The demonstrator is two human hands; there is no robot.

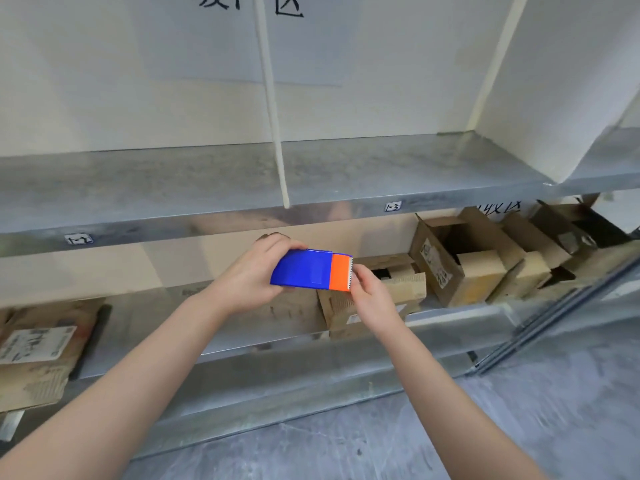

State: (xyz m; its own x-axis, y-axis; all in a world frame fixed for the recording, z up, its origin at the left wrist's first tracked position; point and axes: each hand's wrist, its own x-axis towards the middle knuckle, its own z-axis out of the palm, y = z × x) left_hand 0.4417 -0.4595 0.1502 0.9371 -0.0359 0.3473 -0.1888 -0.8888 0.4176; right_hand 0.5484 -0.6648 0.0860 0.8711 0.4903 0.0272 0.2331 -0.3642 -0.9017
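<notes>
Both hands hold a blue and orange packet (pixel 311 274) in front of a metal shelf (pixel 207 181): the left hand (pixel 254 275) grips its blue end, the right hand (pixel 372 292) pinches its orange end, with cardboard boxes (pixel 460 261) behind

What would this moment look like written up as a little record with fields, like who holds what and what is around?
held item: blue and orange packet, flat, toothed edge at its orange end
left hand: grips the blue end
right hand: pinches the orange end
upper shelf: grey metal, split by a white divider
lower shelf: carries cardboard boxes, several open
shelf tags: small, too blurred to read
</notes>
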